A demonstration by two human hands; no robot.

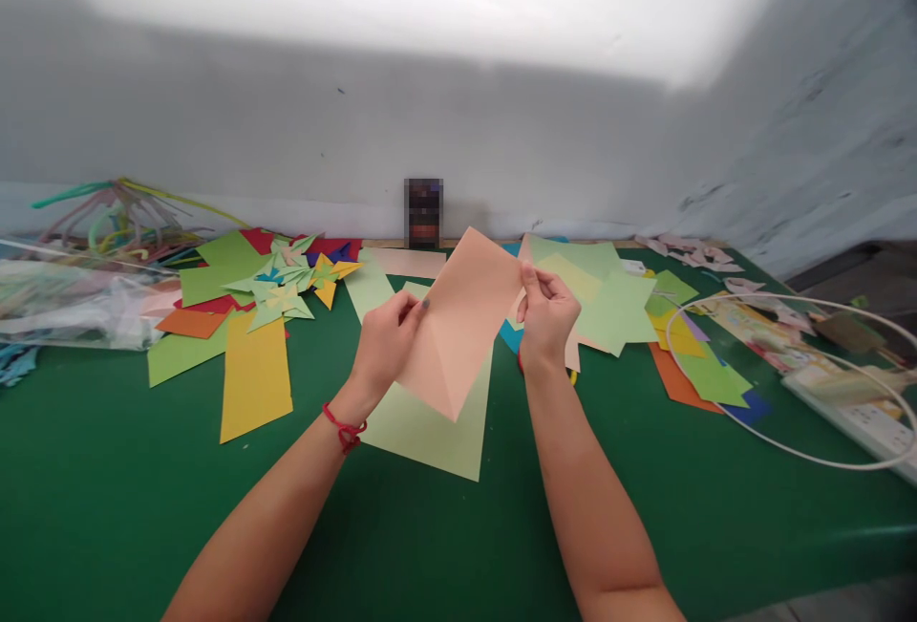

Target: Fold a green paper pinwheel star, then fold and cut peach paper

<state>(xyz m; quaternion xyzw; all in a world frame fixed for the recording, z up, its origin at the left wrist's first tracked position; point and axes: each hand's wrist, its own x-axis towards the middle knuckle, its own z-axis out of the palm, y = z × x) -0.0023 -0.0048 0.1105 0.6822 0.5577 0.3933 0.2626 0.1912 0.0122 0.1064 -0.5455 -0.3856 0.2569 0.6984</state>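
A peach sheet of paper [469, 302] is held up in front of me, tilted, with crease lines running to its lower corner. My left hand [387, 340] pinches its left edge between thumb and fingers, a red string bracelet on the wrist. At the upper right corner, my right hand [548, 311] grips the same sheet with thumb and forefinger. Beneath it a pale green sheet [437, 436] lies on the green table, partly covered by the peach one.
Folded paper stars [283, 292], a yellow sheet [258, 378] and coloured papers lie left, near a plastic bag [86, 302]. To the right are pale green sheets [616, 307], a white hoop of cord [788, 462] and a power strip [852, 421]. A blurred phone-like object [424, 213] stands at the wall.
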